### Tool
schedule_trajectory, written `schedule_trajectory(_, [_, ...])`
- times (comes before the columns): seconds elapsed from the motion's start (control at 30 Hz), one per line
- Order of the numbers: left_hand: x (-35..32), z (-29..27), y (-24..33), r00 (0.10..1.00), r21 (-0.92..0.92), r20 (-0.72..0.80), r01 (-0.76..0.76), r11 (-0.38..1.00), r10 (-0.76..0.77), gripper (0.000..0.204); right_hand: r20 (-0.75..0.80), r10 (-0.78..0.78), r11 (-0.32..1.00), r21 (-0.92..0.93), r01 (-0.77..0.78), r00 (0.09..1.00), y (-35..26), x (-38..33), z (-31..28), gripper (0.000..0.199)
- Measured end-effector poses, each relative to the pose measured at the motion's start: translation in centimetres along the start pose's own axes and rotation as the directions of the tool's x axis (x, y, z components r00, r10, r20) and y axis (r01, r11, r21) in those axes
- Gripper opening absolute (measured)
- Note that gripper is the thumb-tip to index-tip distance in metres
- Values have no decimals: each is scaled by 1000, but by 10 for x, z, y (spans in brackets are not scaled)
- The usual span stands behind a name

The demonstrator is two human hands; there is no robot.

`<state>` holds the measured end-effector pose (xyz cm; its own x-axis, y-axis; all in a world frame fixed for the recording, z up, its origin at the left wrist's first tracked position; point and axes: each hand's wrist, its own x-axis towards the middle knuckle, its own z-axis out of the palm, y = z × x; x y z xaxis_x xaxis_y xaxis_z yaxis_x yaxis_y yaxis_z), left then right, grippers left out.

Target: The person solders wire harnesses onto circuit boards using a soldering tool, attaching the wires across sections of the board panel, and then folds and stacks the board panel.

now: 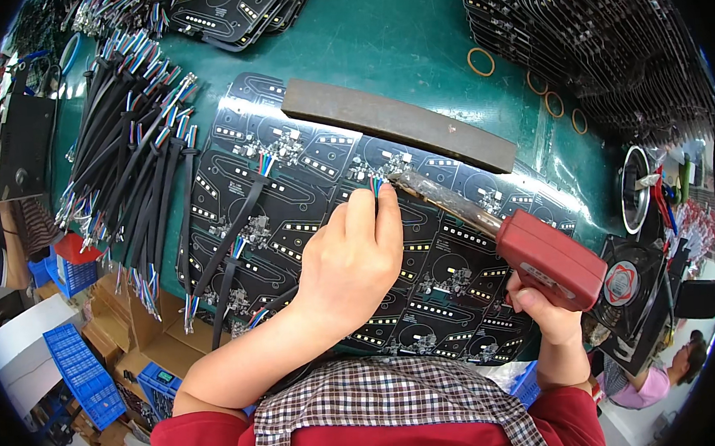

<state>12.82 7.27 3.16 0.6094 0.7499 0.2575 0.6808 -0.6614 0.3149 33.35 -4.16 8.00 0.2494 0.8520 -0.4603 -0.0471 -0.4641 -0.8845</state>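
Black circuit boards [463,245] with white components lie in a sheet before me. My left hand [351,252] is closed, its thumb and finger pinching the coloured wires [377,185] of a cable against a board's silver solder area. My right hand [553,315] wraps round the grip of a red soldering gun [552,259]. The gun's narrow tip points left and meets the board right beside the pinched wires; whether it touches them is too small to tell. Another black cable [243,210], with coloured wire ends, lies across the boards to the left.
A dark rectangular bar [400,125] rests across the boards' far part. Many black cables [132,147] are heaped at left. Stacked boards [584,25] stand far right, near orange rings [480,62]. A black fan [627,283] is beside the gun, and a round metal ring-shaped holder [635,189] behind it.
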Motion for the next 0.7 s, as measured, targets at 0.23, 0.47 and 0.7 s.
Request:
schedule_trajectory(0.23, [2, 1, -2, 997, 95, 0, -76, 993, 76, 30, 58, -135, 985, 119, 127, 989, 6, 4, 0, 68])
schedule_trajectory(0.47, [-2, -4, 3, 997, 126, 71, -43, 991, 35, 37, -107, -317, 938, 112, 328, 942, 0, -13, -11, 61])
schedule_trajectory(0.7, [-70, -56, 21, 805, -92, 564, -160, 983, 184, 91, -303, -414, 854, 195, 482, 858, 41, -64, -32, 58])
